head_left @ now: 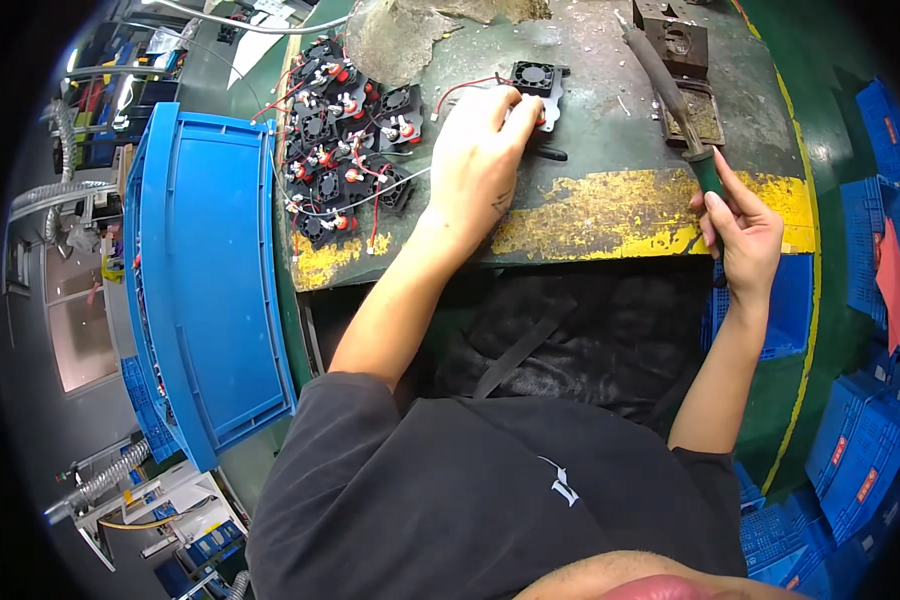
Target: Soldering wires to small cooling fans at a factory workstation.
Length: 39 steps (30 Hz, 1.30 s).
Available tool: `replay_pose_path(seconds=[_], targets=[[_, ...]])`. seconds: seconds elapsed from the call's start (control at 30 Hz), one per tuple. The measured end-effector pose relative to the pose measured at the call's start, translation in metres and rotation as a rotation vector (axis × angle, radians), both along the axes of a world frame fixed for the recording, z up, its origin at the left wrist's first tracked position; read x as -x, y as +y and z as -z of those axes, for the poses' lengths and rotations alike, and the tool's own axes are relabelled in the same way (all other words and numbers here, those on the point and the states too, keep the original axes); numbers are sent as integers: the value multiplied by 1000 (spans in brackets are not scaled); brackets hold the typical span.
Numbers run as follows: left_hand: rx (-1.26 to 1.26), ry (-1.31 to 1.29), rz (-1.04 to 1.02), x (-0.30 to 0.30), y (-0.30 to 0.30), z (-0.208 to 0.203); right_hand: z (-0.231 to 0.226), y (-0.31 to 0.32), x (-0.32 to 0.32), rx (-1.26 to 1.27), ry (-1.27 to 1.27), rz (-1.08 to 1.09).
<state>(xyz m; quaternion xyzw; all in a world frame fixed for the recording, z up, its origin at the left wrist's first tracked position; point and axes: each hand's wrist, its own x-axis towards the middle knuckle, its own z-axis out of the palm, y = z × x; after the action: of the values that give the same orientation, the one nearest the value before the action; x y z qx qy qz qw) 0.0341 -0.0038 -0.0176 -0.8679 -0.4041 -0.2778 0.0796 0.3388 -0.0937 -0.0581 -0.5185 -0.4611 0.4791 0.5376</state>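
Observation:
My left hand (475,155) is closed at a small fan module (535,78), its fingertips at the edge beside a red part and a metal plate. The fan is black and square, and a red wire curves off its left side. From under that hand a thin pale wire (380,192) runs left over other modules. My right hand (740,225) grips the green handle of a soldering iron (660,75). Its long metal shaft points away from me, with the tip near the bench's far side. Next to the left hand lies a short black rod-like piece (550,154), partly hidden.
Many similar fan modules (330,150) with red wires crowd the bench's left side. Beside the iron stand a metal box (675,40) and a shallow tray (708,118). A large blue crate (225,280) stands left of the bench. More blue crates (860,440) are stacked at right.

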Motion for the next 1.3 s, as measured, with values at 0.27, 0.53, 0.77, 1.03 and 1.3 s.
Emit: replay_pose_path(seconds=[0.27,0.53,0.77,1.03,1.3], targets=[[45,14,-19,13,-16,5,5,1,-2,-7,6,-10],[76,-126,-71,15,-26,-3,-1,0,-3,4,-22,-11],[91,-430,-32,22,-56,-7,-10,0,1,-33,0,-71],[-52,-76,-194,63,-60,-4,-40,-25,12,-17,-114,-80],[-38,77,-273,85,-37,1,-73,-59,25,-35,-593,-56]])
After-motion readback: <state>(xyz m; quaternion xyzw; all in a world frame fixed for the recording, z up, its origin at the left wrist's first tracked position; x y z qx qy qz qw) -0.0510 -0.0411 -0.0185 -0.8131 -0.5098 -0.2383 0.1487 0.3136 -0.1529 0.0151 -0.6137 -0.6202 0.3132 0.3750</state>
